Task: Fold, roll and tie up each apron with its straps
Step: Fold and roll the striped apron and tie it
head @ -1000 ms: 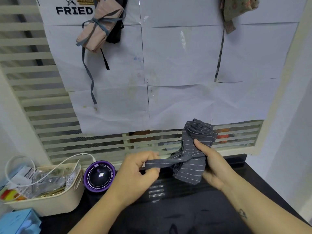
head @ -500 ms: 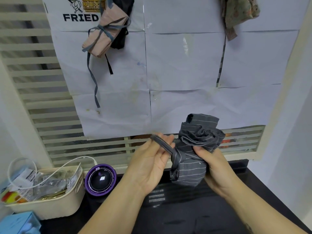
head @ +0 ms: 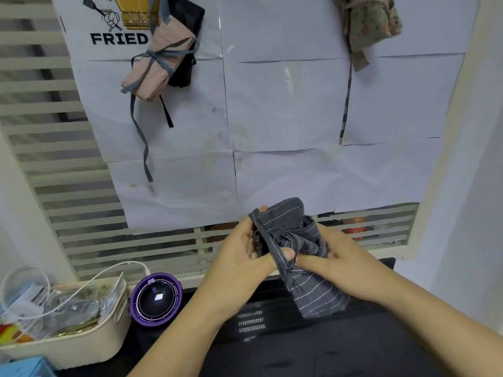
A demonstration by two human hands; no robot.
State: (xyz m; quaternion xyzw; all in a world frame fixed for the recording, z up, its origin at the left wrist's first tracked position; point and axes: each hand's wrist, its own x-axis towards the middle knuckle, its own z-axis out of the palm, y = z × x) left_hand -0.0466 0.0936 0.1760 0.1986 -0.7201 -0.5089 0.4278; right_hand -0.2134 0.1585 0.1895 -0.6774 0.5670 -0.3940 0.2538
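Grey striped apron (head: 295,231), rolled, is clutched between the raised left hand (head: 239,265) and right hand (head: 344,266).

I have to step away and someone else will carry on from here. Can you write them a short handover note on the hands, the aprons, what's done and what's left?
Left hand: holds the strap, which loops over its thumb.
Right hand: grips the grey striped apron, rolled and held above the black surface.
Done: this apron is folded and rolled. A pink apron hangs tied on the wall, and a green patterned one hangs bundled at top right.
Left: wind the strap round the roll and knot it; no knot shows yet.
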